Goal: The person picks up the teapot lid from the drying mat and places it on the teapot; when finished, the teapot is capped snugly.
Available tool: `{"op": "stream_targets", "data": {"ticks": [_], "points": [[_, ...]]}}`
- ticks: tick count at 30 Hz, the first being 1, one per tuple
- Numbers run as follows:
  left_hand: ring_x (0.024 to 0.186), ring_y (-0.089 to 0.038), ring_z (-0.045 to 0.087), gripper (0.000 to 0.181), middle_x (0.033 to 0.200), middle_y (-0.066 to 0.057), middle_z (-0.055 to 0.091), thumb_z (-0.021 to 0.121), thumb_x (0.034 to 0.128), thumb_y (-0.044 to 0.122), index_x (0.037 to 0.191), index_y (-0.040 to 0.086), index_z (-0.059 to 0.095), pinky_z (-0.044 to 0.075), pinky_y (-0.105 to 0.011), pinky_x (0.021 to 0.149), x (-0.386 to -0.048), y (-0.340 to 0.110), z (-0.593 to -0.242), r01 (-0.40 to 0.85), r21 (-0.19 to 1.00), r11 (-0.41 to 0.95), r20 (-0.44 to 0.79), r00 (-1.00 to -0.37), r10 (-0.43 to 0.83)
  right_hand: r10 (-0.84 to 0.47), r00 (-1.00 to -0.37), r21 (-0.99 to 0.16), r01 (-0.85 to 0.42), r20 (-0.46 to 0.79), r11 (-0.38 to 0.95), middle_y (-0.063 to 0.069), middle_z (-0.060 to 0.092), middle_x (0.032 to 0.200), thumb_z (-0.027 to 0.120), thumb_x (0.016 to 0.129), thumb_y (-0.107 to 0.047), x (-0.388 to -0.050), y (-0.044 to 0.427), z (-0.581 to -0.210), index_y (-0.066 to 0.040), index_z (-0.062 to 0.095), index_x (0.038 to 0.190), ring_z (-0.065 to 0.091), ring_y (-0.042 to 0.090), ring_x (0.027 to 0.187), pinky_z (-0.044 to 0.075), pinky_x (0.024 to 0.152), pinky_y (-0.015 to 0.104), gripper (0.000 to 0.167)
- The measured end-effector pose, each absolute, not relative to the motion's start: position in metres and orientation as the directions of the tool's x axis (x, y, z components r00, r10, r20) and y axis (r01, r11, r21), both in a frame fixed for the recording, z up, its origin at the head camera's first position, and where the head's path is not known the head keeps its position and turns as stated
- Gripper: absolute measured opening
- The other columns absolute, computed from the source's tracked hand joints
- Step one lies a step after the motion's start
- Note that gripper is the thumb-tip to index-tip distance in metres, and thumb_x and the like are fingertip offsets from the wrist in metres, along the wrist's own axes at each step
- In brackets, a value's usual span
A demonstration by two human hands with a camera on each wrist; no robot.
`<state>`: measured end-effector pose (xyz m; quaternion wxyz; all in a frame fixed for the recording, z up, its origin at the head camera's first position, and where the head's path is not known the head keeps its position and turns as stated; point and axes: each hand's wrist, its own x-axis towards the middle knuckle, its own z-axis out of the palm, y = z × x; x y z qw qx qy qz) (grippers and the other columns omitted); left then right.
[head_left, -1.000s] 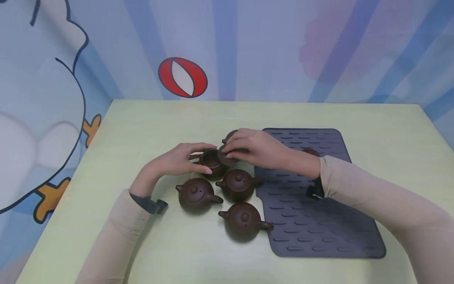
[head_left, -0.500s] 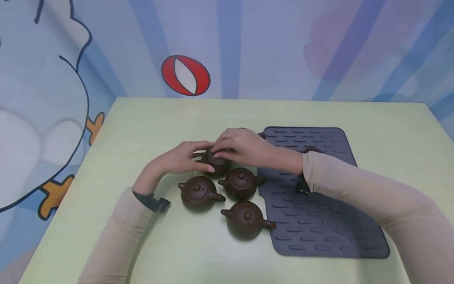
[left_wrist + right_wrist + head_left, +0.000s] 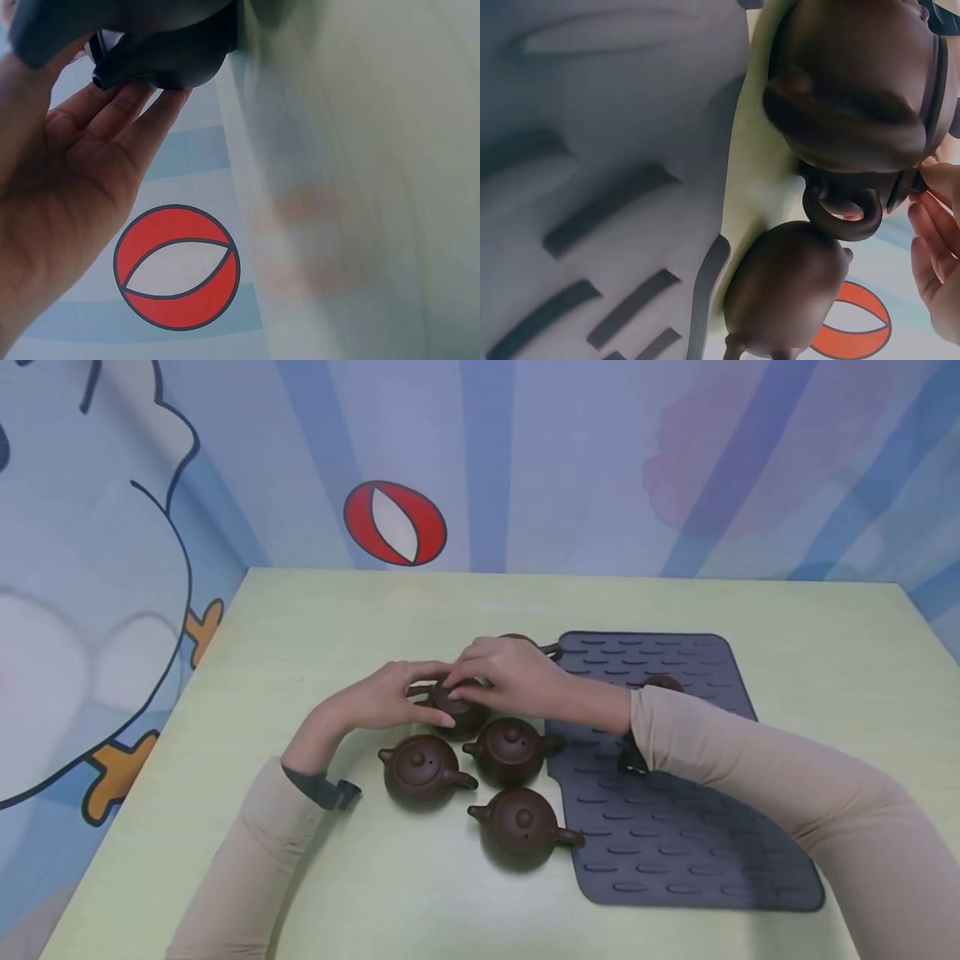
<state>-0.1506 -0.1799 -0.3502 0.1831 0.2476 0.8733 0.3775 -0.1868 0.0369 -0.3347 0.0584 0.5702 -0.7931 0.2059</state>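
My left hand [image 3: 382,695] grips a dark brown teapot [image 3: 463,720] from its left side, thumb in front and fingers behind. In the left wrist view the fingertips touch the underside of a spouted teapot [image 3: 176,64]. My right hand [image 3: 517,675] pinches the knob of that teapot's lid [image 3: 444,697], which sits over the opening; whether it is fully seated is hard to tell. In the right wrist view, my right hand [image 3: 941,232] is at the lid, beyond the teapot's looped handle [image 3: 847,217]. Right in front stands another lidded teapot [image 3: 510,750].
Two more lidded teapots stand nearer me, one left [image 3: 420,772] and one centre [image 3: 521,827]. Behind my right hand is a partly hidden teapot [image 3: 519,638]. A grey ridged mat [image 3: 675,860] covers the table's right side; a small brown object [image 3: 663,682] shows past my sleeve.
My right hand has moved left and brought the lid from beside the teapot onto its opening. My left hand keeps its grip on the teapot. The head view has shifted slightly.
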Motion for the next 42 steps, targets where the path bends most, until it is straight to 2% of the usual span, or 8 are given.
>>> {"op": "stream_targets", "data": {"ticks": [10, 14, 18, 23, 28, 33, 36, 42], "points": [[0.124, -0.017, 0.046, 0.065, 0.137, -0.001, 0.049, 0.071, 0.083, 0.034, 0.139, 0.015, 0.043, 0.038, -0.039, 0.104, -0.15, -0.181, -0.35, 0.359, 0.712, 0.603, -0.109, -0.792, 0.6, -0.879, -0.374, -0.293, -0.911, 0.296, 0.289, 0.0, 0.067, 0.104, 0.067, 0.087, -0.022, -0.188, 0.047, -0.336, -0.015, 0.07, 0.108, 0.06, 0.013, 0.096, 0.05, 0.08, 0.028, 0.022], [0.128, -0.018, 0.043, 0.072, 0.139, -0.003, 0.047, 0.071, 0.0818, 0.038, 0.142, 0.015, 0.039, 0.038, -0.042, 0.103, -0.151, -0.179, -0.346, 0.364, 0.704, 0.61, -0.116, -0.788, 0.604, -0.864, -0.395, -0.301, -0.903, 0.31, 0.305, -0.001, 0.066, 0.104, 0.067, 0.087, -0.021, -0.189, 0.058, -0.338, -0.016, 0.07, 0.107, 0.059, 0.013, 0.095, 0.05, 0.077, 0.029, 0.021], [0.132, -0.021, 0.038, 0.08, 0.144, -0.006, 0.041, 0.069, 0.0819, 0.044, 0.146, 0.015, 0.031, 0.035, -0.047, 0.105, -0.153, -0.175, -0.339, 0.323, 0.691, 0.647, -0.174, -0.794, 0.582, -0.849, -0.414, -0.309, -0.896, 0.327, 0.318, 0.0, 0.066, 0.102, 0.068, 0.086, -0.019, -0.189, 0.072, -0.34, -0.014, 0.07, 0.106, 0.06, 0.012, 0.09, 0.051, 0.071, 0.028, 0.02], [0.135, -0.026, 0.033, 0.082, 0.147, -0.009, 0.036, 0.064, 0.0843, 0.047, 0.148, 0.017, 0.024, 0.033, -0.051, 0.105, -0.163, -0.168, -0.327, 0.284, 0.651, 0.704, -0.23, -0.809, 0.54, -0.83, -0.435, -0.311, -0.889, 0.348, 0.336, 0.0, 0.066, 0.1, 0.07, 0.085, -0.016, -0.189, 0.094, -0.343, -0.013, 0.07, 0.106, 0.061, 0.013, 0.083, 0.05, 0.066, 0.027, 0.022], [0.136, -0.024, 0.031, 0.083, 0.149, -0.008, 0.033, 0.062, 0.0848, 0.051, 0.149, 0.018, 0.021, 0.033, -0.049, 0.106, -0.182, -0.159, -0.317, 0.316, 0.623, 0.716, -0.247, -0.789, 0.562, -0.805, -0.472, -0.345, -0.869, 0.358, 0.356, -0.001, 0.066, 0.098, 0.07, 0.084, -0.014, -0.188, 0.115, -0.342, -0.014, 0.07, 0.105, 0.061, 0.013, 0.083, 0.05, 0.065, 0.028, 0.021], [0.137, -0.018, 0.03, 0.078, 0.151, -0.003, 0.029, 0.058, 0.0864, 0.052, 0.149, 0.024, 0.021, 0.029, -0.048, 0.108, -0.197, -0.152, -0.316, 0.289, 0.663, 0.69, -0.305, -0.738, 0.602, -0.782, -0.521, -0.359, -0.841, 0.342, 0.404, 0.0, 0.066, 0.097, 0.068, 0.086, -0.014, -0.188, 0.133, -0.339, -0.014, 0.07, 0.105, 0.06, 0.012, 0.081, 0.05, 0.063, 0.03, 0.019], [0.136, -0.019, 0.031, 0.076, 0.151, -0.004, 0.029, 0.057, 0.0876, 0.051, 0.149, 0.022, 0.023, 0.03, -0.048, 0.108, -0.204, -0.144, -0.317, 0.313, 0.66, 0.683, -0.295, -0.728, 0.618, -0.762, -0.555, -0.344, -0.824, 0.332, 0.451, 0.001, 0.066, 0.097, 0.068, 0.086, -0.015, -0.188, 0.143, -0.339, -0.014, 0.07, 0.106, 0.061, 0.012, 0.08, 0.049, 0.062, 0.03, 0.02], [0.136, -0.026, 0.031, 0.076, 0.151, -0.01, 0.028, 0.056, 0.089, 0.047, 0.149, 0.014, 0.023, 0.032, -0.048, 0.107, -0.216, -0.124, -0.32, 0.366, 0.58, 0.728, -0.303, -0.733, 0.609, -0.719, -0.606, -0.331, -0.793, 0.34, 0.511, 0.002, 0.066, 0.098, 0.069, 0.085, -0.015, -0.19, 0.164, -0.34, -0.012, 0.07, 0.107, 0.062, 0.015, 0.082, 0.049, 0.058, 0.032, 0.022]]}}
